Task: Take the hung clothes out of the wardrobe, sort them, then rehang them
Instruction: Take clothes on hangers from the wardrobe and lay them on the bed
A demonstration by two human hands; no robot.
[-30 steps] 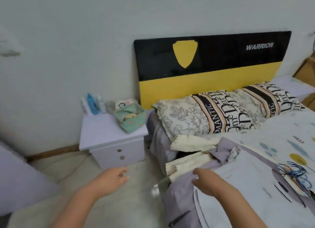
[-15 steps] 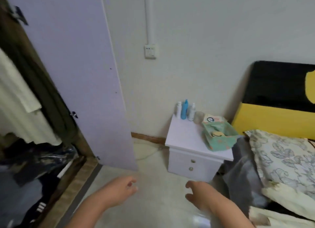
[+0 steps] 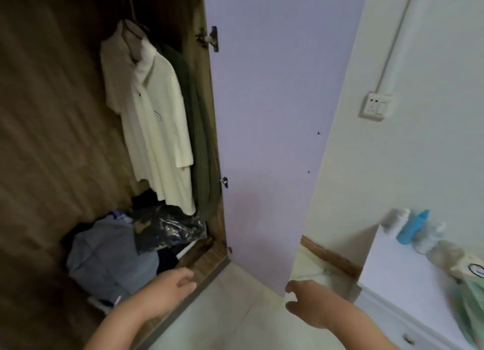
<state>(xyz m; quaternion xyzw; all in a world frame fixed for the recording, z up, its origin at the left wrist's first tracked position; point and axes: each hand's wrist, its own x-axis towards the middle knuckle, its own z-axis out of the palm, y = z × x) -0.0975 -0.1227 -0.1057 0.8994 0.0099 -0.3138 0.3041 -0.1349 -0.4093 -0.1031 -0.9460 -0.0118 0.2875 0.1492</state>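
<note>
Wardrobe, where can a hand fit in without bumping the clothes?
Free: left of the cream shirts, along the brown back wall. Crowded: the right side, shirts against the green garment, and the floor pile below.

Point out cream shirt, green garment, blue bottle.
cream shirt (image 3: 159, 129), head view, on its front panel.
green garment (image 3: 201, 140), head view, on its hanging side.
blue bottle (image 3: 413, 226), head view, on its body.

A white nightstand (image 3: 408, 279) beside the wall carries a blue bottle (image 3: 413, 227); a wall socket (image 3: 375, 106) sits above.
</note>
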